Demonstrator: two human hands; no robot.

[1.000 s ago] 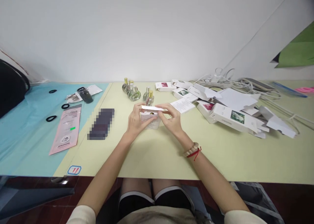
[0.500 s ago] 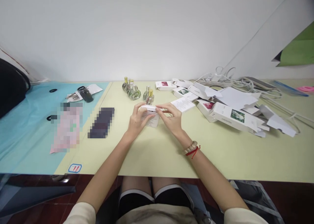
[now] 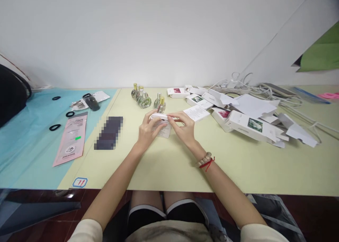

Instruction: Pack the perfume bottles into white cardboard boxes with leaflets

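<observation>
A small white carton (image 3: 164,128) stands on the pale green table (image 3: 169,164), held between both hands. My left hand (image 3: 148,131) wraps its left side, thumb across the front. My right hand (image 3: 184,129) grips its right side, fingers pressing the top flap (image 3: 161,117) down flat. Just behind the carton stand several small glass perfume bottles (image 3: 144,100) with gold and silver caps. A printed leaflet (image 3: 196,112) lies to the right of my right hand.
A heap of white cartons (image 3: 247,123), some flattened, and white cables (image 3: 265,90) fill the right side. On the left lie a dark blurred rectangle (image 3: 109,133), a pink pouch (image 3: 71,139), black hair ties (image 3: 54,127) and a dark jar (image 3: 91,101) on a blue sheet (image 3: 31,136).
The carton's top flap, raised a second ago, has been folded down onto the box. Both hands stay around the carton in nearly the same place.
</observation>
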